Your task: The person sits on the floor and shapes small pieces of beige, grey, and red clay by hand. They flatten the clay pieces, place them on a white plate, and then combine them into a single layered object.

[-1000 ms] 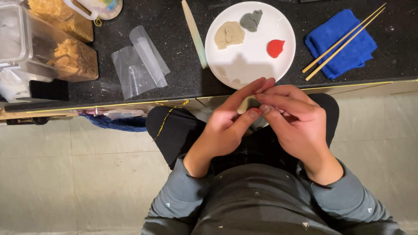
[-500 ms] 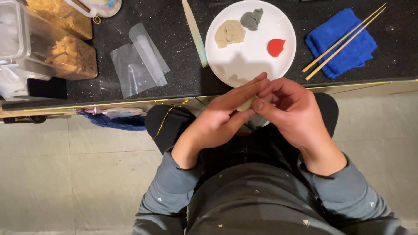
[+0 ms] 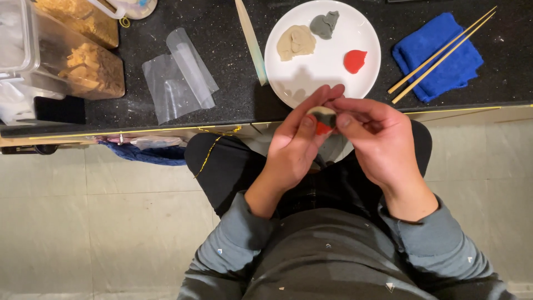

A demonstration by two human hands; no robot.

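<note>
Hands raised together over the lap, just below the black counter edge (image 3: 166,119): left hand (image 3: 297,144) and right hand (image 3: 377,139) both pinching a small lump of beige, grey and red clay (image 3: 322,118) between thumbs and fingertips. Round white plate (image 3: 327,72) on counter just above, holding beige clay (image 3: 295,41), grey clay (image 3: 324,24), red clay (image 3: 355,60). Clear plastic tub (image 3: 66,55) at far left, holding brown crumbly pieces.

Countertop (image 3: 233,83): black speckled stone, polished. Plate (image 3: 327,66): glossy white ceramic; on it matt, dough-like clay lumps, beige (image 3: 295,42), grey (image 3: 325,24), red (image 3: 355,60). Small clay piece (image 3: 322,119) between fingertips: same soft matt look. Blue cloth (image 3: 436,55): nubby towelling. Sticks (image 3: 441,55): pale bare wood. Sheet (image 3: 180,75): clear glossy plastic film
</note>
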